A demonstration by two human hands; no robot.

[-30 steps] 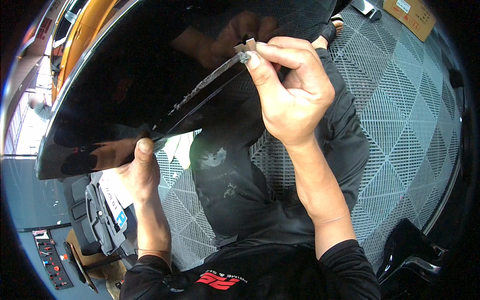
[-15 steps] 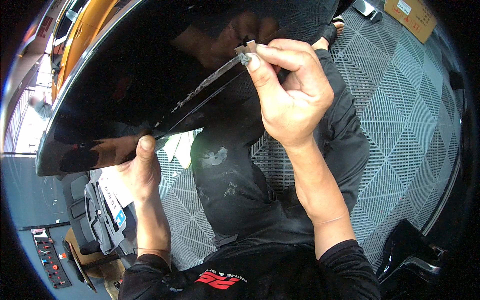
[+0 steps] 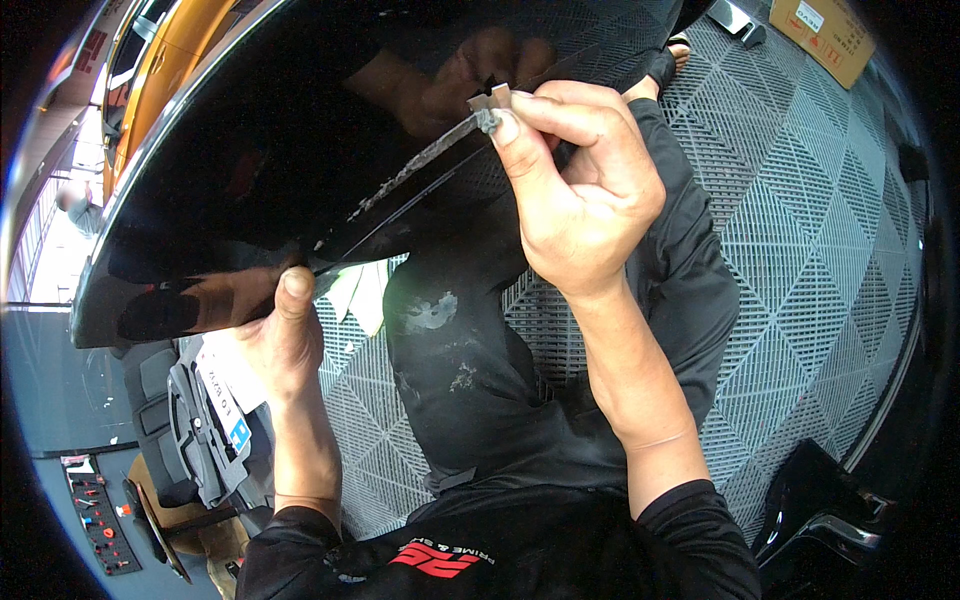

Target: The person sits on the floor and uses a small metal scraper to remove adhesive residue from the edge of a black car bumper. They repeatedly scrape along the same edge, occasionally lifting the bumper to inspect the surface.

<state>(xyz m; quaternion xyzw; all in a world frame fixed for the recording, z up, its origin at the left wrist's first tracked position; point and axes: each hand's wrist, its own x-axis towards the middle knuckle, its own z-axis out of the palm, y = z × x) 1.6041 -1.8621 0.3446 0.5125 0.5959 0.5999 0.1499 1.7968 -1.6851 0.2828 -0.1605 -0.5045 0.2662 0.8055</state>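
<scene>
Your left hand (image 3: 275, 335) sits nearest you, forearm rising from the black sleeve, palm cupped under the lower edge of the glossy black panel (image 3: 300, 150), thumb pressed up against its rim; the fingers are hidden behind the panel, so you cannot tell how far they curl. Your right hand (image 3: 575, 195) reaches higher, forearm angled up and leftward, wrist bent, fingers folded tight with thumb and forefinger pinching a small grey blade (image 3: 492, 100) at the panel's upper edge. From the blade a rough grey strip of residue (image 3: 410, 170) runs down along the panel's edge toward your left thumb. Beyond the panel lies the grey tiled floor (image 3: 800, 250).
</scene>
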